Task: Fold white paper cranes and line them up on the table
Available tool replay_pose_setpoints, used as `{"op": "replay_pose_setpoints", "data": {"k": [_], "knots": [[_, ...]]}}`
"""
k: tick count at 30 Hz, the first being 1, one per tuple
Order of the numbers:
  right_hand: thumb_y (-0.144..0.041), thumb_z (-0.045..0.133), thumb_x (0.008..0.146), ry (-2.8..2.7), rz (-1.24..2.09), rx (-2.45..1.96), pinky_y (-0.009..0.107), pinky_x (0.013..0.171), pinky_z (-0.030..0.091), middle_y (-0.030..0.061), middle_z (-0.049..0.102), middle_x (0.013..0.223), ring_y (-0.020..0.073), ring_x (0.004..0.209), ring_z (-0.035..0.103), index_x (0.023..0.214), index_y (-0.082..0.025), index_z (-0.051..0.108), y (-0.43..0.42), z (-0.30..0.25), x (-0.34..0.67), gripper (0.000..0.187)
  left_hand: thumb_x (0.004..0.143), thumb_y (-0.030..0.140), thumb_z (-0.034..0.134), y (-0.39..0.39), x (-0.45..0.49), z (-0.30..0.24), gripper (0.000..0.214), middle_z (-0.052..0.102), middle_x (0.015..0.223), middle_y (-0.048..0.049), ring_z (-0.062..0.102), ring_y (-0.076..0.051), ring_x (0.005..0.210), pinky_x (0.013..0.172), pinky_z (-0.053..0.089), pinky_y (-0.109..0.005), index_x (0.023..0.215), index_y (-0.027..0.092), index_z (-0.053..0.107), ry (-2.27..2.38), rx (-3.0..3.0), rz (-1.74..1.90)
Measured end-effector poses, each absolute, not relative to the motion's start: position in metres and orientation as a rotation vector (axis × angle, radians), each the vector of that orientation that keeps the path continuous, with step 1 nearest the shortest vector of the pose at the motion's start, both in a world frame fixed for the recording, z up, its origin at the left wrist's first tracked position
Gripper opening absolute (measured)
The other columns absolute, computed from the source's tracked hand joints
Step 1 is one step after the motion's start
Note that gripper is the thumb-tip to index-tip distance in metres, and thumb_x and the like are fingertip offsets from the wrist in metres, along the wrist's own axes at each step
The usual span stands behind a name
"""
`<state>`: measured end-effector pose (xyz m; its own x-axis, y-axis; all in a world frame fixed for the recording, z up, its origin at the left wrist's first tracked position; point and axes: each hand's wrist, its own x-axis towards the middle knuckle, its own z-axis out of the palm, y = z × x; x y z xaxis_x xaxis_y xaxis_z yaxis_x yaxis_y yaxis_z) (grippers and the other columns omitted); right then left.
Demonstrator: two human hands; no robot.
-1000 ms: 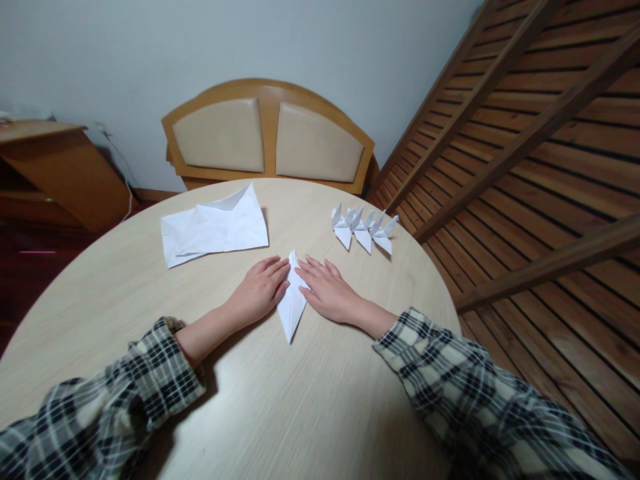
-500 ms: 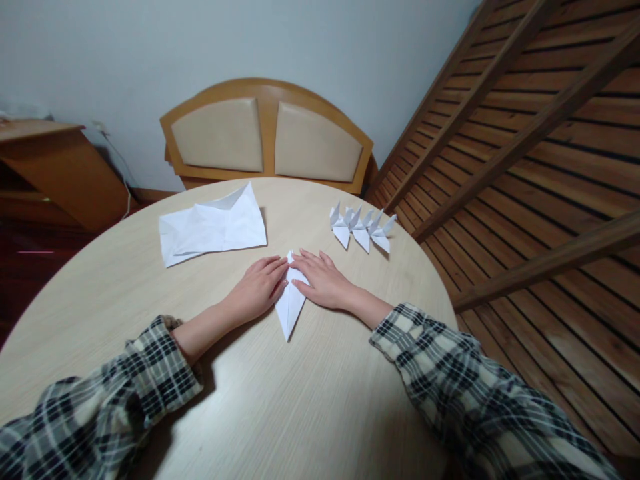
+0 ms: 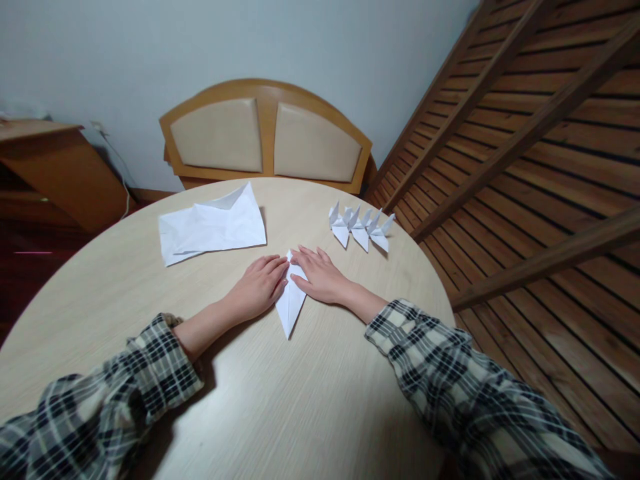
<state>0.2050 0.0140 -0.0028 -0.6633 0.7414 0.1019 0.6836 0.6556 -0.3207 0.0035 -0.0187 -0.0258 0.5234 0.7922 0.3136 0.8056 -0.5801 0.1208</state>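
A folded white sheet of paper [image 3: 289,313], shaped like a narrow kite with a crease down its middle, lies flat on the table with one point toward me. My left hand [image 3: 261,283] rests along its left edge, fingers stretched out and close together, the tips on the paper near its far end. From the other side, my right hand [image 3: 320,277] lies over the right edge with fingers extended and slightly spread, its thumb on the paper. Both hands are open and touch the paper from above. The fingers cover parts of its upper edges.
The round wooden table [image 3: 280,413] carries several folded paper cranes [image 3: 360,230] in a row at back right. Creased white paper sheets [image 3: 213,227] lie at back left. Beyond the table's far edge stands a chair or headboard [image 3: 267,133]; a slatted wooden structure [image 3: 525,153] borders the right.
My right hand and forearm have shifted very slightly to the left and away from me. The folded paper and my left hand stay almost where they were.
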Motion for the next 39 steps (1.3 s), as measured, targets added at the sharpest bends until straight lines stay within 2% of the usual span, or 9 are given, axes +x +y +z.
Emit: {"op": "replay_pose_setpoints", "data": {"k": [4, 12, 19, 22, 25, 28, 32, 39], "knots": [[-0.037, 0.039, 0.1, -2.684, 0.341, -1.195, 0.055, 0.123, 0.009, 0.0132, 0.034, 0.159, 0.0273, 0.151, 0.02, 0.15, -0.013, 0.037, 0.0158, -0.0019, 0.2, 0.055, 0.101, 0.033, 0.037, -0.0194, 0.0043, -0.0248, 0.047, 0.058, 0.139, -0.0188, 0.048, -0.031, 0.131, 0.113, 0.037, -0.051, 0.134, 0.006, 0.056, -1.432, -2.71, -0.529], [-0.04, 0.029, 0.103, -2.735, 0.296, -1.252, 0.057, 0.122, 0.01, 0.0083, 0.028, 0.162, 0.0268, 0.153, 0.015, 0.152, -0.019, 0.037, 0.0202, -0.0017, 0.1996, 0.054, 0.101, 0.034, 0.036, -0.0196, 0.0043, -0.0254, 0.046, 0.059, 0.139, -0.0162, 0.048, -0.031, 0.131, 0.114, 0.036, -0.05, 0.135, 0.009, 0.056, -1.455, -2.713, -0.555], [-0.044, 0.025, 0.103, -2.725, 0.332, -1.288, 0.056, 0.122, 0.009, 0.0072, 0.02, 0.165, 0.0265, 0.153, 0.012, 0.155, -0.02, 0.032, 0.0219, -0.0058, 0.2003, 0.057, 0.103, 0.035, 0.03, -0.0189, 0.0057, -0.021, 0.048, 0.06, 0.138, -0.0155, 0.05, -0.029, 0.13, 0.114, 0.037, -0.048, 0.133, 0.009, 0.057, -1.5, -2.735, -0.572], [-0.044, 0.026, 0.103, -2.727, 0.342, -1.287, 0.056, 0.122, 0.009, 0.006, 0.02, 0.165, 0.0265, 0.153, 0.012, 0.155, -0.021, 0.031, 0.0229, -0.007, 0.2009, 0.058, 0.104, 0.042, 0.029, -0.0198, 0.0068, -0.0185, 0.051, 0.061, 0.137, -0.0151, 0.05, -0.029, 0.13, 0.112, 0.038, -0.048, 0.131, 0.01, 0.058, -1.493, -2.735, -0.568], [-0.045, 0.025, 0.103, -2.721, 0.346, -1.301, 0.058, 0.122, 0.007, 0.0061, 0.019, 0.165, 0.0266, 0.153, 0.012, 0.155, -0.021, 0.031, 0.0235, -0.0079, 0.201, 0.058, 0.099, 0.054, 0.04, -0.0206, 0.0071, -0.0179, 0.058, 0.059, 0.138, -0.0165, 0.05, -0.032, 0.129, 0.111, 0.039, -0.049, 0.133, 0.01, 0.056, -1.486, -2.722, -0.538], [-0.047, 0.023, 0.103, -2.713, 0.352, -1.324, 0.06, 0.121, 0.005, 0.0063, 0.018, 0.165, 0.0265, 0.153, 0.012, 0.156, -0.023, 0.03, 0.0236, -0.008, 0.2008, 0.058, 0.095, 0.057, 0.047, -0.0207, 0.0072, -0.0183, 0.061, 0.057, 0.139, -0.0173, 0.05, -0.033, 0.129, 0.11, 0.039, -0.05, 0.134, 0.011, 0.054, -1.5, -2.708, -0.514], [-0.049, 0.021, 0.102, -2.707, 0.344, -1.338, 0.06, 0.121, 0.004, 0.0047, 0.019, 0.165, 0.0273, 0.154, 0.009, 0.156, -0.025, 0.03, 0.0233, -0.0077, 0.2011, 0.059, 0.094, 0.057, 0.048, -0.0209, 0.0072, -0.0194, 0.061, 0.056, 0.139, -0.0169, 0.049, -0.034, 0.129, 0.109, 0.039, -0.05, 0.136, 0.013, 0.052, -1.511, -2.718, -0.496], [-0.052, 0.019, 0.102, -2.701, 0.357, -1.33, 0.062, 0.121, 0.002, 0.0029, 0.018, 0.165, 0.0281, 0.154, 0.008, 0.156, -0.026, 0.028, 0.0244, -0.0093, 0.2029, 0.061, 0.094, 0.066, 0.041, -0.0228, 0.0061, -0.024, 0.073, 0.049, 0.148, -0.0181, 0.041, -0.035, 0.138, 0.114, 0.032, -0.053, 0.145, 0.015, 0.044, -1.495, -2.742, -0.476]]}}
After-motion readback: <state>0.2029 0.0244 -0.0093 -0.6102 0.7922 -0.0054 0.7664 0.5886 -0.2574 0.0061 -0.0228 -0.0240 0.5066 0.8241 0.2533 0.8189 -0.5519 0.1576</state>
